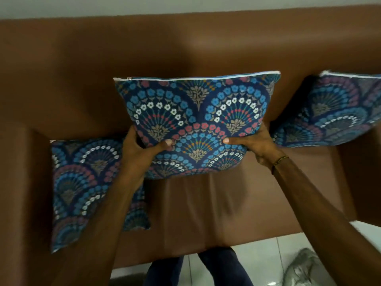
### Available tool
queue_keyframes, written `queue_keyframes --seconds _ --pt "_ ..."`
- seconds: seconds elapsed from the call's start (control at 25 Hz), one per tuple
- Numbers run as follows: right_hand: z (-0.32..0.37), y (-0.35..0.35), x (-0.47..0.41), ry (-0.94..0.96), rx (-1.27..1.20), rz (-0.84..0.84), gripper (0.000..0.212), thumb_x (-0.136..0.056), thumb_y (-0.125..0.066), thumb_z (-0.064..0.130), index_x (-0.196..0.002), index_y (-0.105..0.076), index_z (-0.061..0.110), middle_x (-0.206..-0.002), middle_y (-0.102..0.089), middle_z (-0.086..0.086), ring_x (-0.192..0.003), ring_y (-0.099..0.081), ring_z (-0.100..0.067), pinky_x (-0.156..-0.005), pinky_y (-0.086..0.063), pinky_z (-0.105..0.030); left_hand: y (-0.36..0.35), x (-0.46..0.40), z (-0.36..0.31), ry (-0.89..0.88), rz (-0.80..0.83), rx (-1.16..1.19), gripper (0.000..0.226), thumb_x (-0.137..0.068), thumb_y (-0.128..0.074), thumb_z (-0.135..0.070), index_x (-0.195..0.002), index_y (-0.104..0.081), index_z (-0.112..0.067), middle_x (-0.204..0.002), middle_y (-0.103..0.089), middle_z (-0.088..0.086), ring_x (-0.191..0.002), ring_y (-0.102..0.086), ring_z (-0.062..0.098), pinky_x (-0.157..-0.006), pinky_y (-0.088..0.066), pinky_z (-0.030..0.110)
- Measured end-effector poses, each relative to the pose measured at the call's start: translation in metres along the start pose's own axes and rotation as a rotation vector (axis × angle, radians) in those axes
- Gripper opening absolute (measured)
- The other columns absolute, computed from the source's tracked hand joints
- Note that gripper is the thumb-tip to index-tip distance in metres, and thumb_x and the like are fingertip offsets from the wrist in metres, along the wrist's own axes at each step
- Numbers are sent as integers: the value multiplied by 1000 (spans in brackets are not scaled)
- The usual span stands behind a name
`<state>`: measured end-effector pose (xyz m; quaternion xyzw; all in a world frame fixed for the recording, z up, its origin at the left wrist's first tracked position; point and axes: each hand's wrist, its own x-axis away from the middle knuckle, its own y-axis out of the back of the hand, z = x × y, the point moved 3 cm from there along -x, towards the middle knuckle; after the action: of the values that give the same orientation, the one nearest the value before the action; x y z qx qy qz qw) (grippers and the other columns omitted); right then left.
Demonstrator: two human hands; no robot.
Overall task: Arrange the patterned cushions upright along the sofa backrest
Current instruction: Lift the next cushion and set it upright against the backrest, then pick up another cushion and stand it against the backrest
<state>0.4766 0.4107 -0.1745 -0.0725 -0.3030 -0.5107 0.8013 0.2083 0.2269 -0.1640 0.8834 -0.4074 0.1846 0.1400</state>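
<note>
Only the head view here, looking down at a brown sofa [185, 48] with a smooth, leathery-looking cover. I've got the middle cushion [195, 124] held up in front of the backrest [144, 58], over the middle of the seat [206, 207], and I can't tell whether its lower edge touches the seat. The left hand [142, 147] has its grip clamped on the lower left corner, thumb flat on the front face. The right hand [251, 143] is clamped on the lower right corner the same way. There's a beaded bracelet [280, 159] on the right wrist.

The cushion is square-ish and plump, woven fabric with a navy ground and fan-shaped scallops of blue, white and pink flowers. A white zipper edge runs along its top.

Room-wise, a second cushion [86, 186] with the same pattern lies flat at the left end of the seat, up against the left armrest [24, 172]. A third cushion [329, 112] leans on the backrest at the right end, just beside the right armrest [362, 172]. The seat between them is open, wrinkled brown cover right up to the front edge.

Below the front edge there's glossy white tiled floor [268, 256], my dark trouser legs [216, 267], and a blurry grey bundle [305, 269] at lower right.
</note>
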Motion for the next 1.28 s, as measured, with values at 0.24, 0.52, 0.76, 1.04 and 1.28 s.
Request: queue_keyframes --seconds 0.24,0.52,0.76,1.04,1.28 --pt "-38 70 -33 171 72 -181 79 -63 -96 -13 -131 -57 -6 -124 -72 -6 -105 -73 9 -88 -63 -17 -77 -23 19 3 115 -56 69 -85 -84 0 -125 -53 -47 -128 -64 -21 -113 -66 -9 -108 -57 40" --pt "-84 29 -23 -169 71 -149 77 -75 -97 8 -127 -49 38 -129 -64 8 -109 -63 -6 -95 -54 -38 -56 -34 72 -1 108 -408 63 -90 -83 -31 -144 -54 -20 -125 -66 5 -114 -65 19 -99 -55 42" --pt "-153 -134 25 -514 311 121 111 -55 -90 75 -141 -49 19 -141 -58 2 -131 -61 -26 -86 -57 -38 115 -19 128 -155 -137 -1043 76 -93 -53 -58 -151 -49 -9 -158 -40 30 -145 -37 53 -117 -33 69" --pt "-85 -352 53 -391 157 431 64 -82 -93 39 -131 -63 14 -122 -72 1 -88 -76 -9 -80 -68 -33 272 -23 173 438 -283 -487 137 -61 -94 -65 -168 -19 -21 -172 -31 13 -156 -35 36 -126 -34 53" --pt "-64 -367 72 -284 91 325 50 -86 -86 -1 -121 -62 25 -107 -73 11 -99 -73 -12 -55 -62 -18 291 -27 163 231 -290 -101 109 -43 -105 -43 -134 -52 -13 -135 -68 4 -120 -70 21 -103 -60 44"
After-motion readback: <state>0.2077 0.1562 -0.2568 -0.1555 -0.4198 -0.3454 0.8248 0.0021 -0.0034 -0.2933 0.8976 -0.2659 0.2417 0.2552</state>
